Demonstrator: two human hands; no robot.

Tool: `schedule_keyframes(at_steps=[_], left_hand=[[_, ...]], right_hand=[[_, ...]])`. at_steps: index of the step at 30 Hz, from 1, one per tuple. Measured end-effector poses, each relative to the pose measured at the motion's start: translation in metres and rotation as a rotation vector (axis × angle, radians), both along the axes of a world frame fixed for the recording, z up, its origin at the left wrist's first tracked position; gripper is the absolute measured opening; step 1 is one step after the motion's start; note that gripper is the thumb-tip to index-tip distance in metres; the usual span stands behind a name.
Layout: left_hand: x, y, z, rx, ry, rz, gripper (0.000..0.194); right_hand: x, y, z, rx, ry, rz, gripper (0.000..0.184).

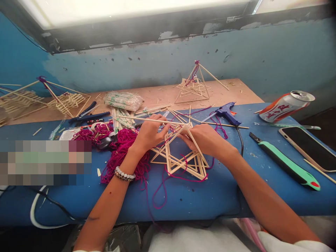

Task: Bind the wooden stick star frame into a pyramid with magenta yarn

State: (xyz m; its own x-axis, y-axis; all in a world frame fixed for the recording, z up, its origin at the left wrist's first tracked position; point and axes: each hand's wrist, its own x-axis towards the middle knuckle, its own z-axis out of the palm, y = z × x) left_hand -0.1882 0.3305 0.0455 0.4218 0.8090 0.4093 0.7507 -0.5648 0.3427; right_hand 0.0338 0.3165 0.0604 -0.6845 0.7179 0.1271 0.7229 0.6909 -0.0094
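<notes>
Above the blue table, a star-shaped frame of thin wooden sticks (168,154) rises to a peak between my hands. My right hand (204,138) is closed around the sticks at the peak, its far fingertips partly hidden. My left hand (151,134) pinches purple yarn (165,190) just left of the peak, though the fingertips are partly covered. A long stick (131,117) runs from the peak leftward across my left fingers. Loose yarn loops over the frame's base and down the table front. Beside my left wrist lies a tangled heap of magenta yarn (123,154).
Right of my hands are a blue glue gun (228,113), a green utility knife (288,164), a phone (312,147) and a tilted drink can (286,106). Behind stand another stick frame (194,87), a plastic-wrapped stick bundle (123,100) and dark-handled pliers (88,115).
</notes>
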Motion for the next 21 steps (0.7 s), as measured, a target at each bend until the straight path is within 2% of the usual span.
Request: schedule_keyframes(at_steps=[2,6,10,21], left_hand=[[0.0,0.001,-0.002,0.017,-0.005,0.036,0.017],[0.0,0.001,-0.003,0.046,-0.071,0.075,0.012],[-0.001,0.002,-0.004,0.046,-0.082,0.093,0.012],[0.005,0.001,0.002,0.05,-0.03,0.142,0.013]], right_hand=[[0.004,-0.001,0.004,-0.014,-0.001,-0.002,0.032],[0.007,-0.005,0.016,-0.079,-0.015,-0.096,0.044],[0.014,-0.014,0.025,-0.137,-0.011,-0.119,0.044],[0.045,-0.029,0.006,-0.147,0.07,-0.102,0.04]])
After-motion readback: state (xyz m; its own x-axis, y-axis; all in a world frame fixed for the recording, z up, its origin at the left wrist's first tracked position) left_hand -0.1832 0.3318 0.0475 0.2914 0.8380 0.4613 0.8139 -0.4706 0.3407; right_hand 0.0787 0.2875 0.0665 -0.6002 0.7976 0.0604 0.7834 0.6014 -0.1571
